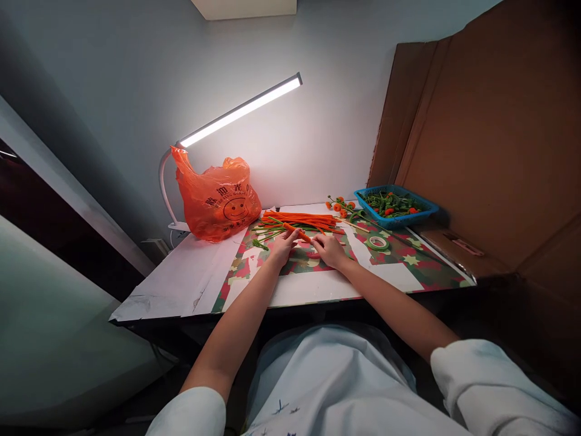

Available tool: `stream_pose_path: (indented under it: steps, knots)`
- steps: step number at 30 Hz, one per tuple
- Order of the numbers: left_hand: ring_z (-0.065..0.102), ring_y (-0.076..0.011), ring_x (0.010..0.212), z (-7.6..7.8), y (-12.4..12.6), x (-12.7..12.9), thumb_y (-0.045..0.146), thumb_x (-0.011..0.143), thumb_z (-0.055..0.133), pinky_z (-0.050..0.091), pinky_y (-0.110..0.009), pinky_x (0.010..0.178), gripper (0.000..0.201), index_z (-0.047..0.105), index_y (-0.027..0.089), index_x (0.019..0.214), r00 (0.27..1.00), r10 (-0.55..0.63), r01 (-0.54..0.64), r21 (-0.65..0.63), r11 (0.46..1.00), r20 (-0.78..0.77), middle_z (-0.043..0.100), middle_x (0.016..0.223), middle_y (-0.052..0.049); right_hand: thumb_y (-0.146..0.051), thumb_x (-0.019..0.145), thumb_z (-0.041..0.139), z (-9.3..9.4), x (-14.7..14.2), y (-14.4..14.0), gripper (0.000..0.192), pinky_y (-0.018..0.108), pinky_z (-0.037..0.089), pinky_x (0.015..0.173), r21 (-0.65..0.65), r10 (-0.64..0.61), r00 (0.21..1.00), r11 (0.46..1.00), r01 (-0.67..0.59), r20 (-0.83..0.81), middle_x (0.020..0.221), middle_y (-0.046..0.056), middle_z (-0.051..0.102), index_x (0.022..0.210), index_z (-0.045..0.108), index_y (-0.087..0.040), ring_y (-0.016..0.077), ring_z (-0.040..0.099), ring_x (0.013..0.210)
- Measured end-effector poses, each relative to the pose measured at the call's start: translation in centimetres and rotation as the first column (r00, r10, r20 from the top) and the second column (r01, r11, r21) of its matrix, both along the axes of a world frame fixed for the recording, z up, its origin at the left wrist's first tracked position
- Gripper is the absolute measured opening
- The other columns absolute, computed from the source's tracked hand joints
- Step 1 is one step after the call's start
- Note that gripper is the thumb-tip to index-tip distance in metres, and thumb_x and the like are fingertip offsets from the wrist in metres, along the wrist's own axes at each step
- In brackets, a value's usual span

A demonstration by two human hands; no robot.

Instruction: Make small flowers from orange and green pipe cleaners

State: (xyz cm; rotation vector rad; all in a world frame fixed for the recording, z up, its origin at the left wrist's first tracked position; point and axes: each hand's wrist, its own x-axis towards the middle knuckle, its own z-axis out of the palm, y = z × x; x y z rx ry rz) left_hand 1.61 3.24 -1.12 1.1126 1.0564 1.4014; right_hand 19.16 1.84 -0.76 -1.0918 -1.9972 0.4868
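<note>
Between my two hands stretches an orange pipe cleaner (304, 237) that looks coiled or twisted along its length. My left hand (283, 246) pinches its left part, and my right hand (331, 250) grips the right end. Just behind them lies a pile of straight orange pipe cleaners (299, 217). Several thin green stems (267, 231) lie at the pile's left side, and a small green leafy piece (260, 244) rests nearer to me. Right of my right hand is a roll of green tape (378, 243). My fingers partly cover the held piece.
A blue basket (394, 222) of green pieces and orange blooms stands at the back right, with orange flowers (340, 206) beside it. An orange plastic bag (218, 203) sits back left under a lit lamp (240, 111). Cardboard (490, 139) walls the right side.
</note>
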Motion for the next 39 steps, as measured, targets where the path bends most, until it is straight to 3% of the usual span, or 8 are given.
stream_pose_path:
  steps: [20,25,33,39]
  knots:
    - [0.062,-0.0224,0.101,0.41,-0.40,0.08,0.045,0.058,0.082,0.041,-0.024,0.070,0.045,0.072,0.019,0.094,0.987,-0.104,0.111,-0.052,0.992,0.126,0.070,0.110,-0.011,-0.030,0.091,0.045,0.11,0.05,-0.06,0.025,0.024,0.029,0.056,0.010,-0.023,1.000,1.000,0.023,0.021,0.063,0.001,0.059,0.078,0.063,-0.018,0.0138,0.050,0.058]
    - [0.062,-0.0208,0.103,0.74,-0.17,-0.19,0.048,0.067,0.075,0.044,-0.025,0.072,0.039,0.070,0.020,0.094,0.975,-0.050,0.061,-0.043,0.997,0.216,0.069,0.112,-0.009,-0.030,0.091,0.044,0.12,0.13,-0.04,0.026,0.024,0.029,0.055,0.018,-0.033,0.999,0.999,0.033,0.021,0.060,0.000,0.057,0.078,0.063,-0.019,0.0135,0.048,0.056]
    - [0.066,-0.0188,0.089,0.12,0.34,0.02,0.045,0.054,0.085,0.044,-0.023,0.068,0.046,0.071,0.016,0.086,0.982,0.030,-0.022,-0.046,0.999,0.185,0.072,0.090,-0.009,-0.030,0.091,0.044,0.13,0.14,-0.07,0.026,0.024,0.028,0.055,0.021,-0.028,1.000,0.999,0.027,0.014,0.059,0.001,0.056,0.076,0.062,-0.018,0.0131,0.046,0.055]
    - [0.065,-0.0193,0.091,0.15,0.27,0.00,0.046,0.055,0.084,0.044,-0.024,0.070,0.045,0.071,0.017,0.088,0.990,0.006,0.001,-0.044,0.999,0.143,0.072,0.092,-0.009,-0.029,0.090,0.045,0.14,0.16,-0.08,0.025,0.024,0.027,0.055,0.019,-0.039,0.999,0.999,0.038,0.028,0.060,0.001,0.056,0.075,0.062,-0.018,0.0134,0.047,0.057]
